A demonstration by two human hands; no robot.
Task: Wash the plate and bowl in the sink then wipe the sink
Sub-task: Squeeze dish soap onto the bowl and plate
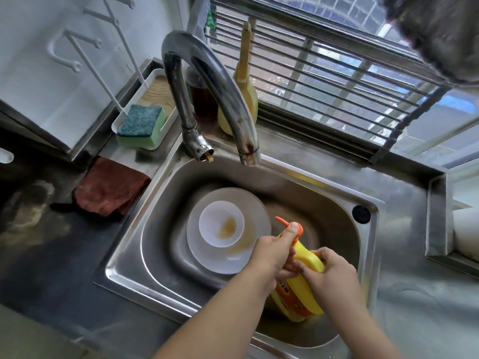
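Both hands hold the yellow soap bottle (304,281) over the sink (124,244). The left hand (274,252) wraps its neck, thumb on the orange pump (293,228). The right hand (334,273) grips its body. The spout points left at the bowl (221,224), which sits in the plate (233,257) just beside the bottle.

Both hands hold a yellow pump bottle (300,286) over the sink (324,193): left hand (272,255) thumb on the orange pump, right hand (334,273) gripping its shoulder. A stained bowl (221,224) sits on a plate (248,203) in the sink.
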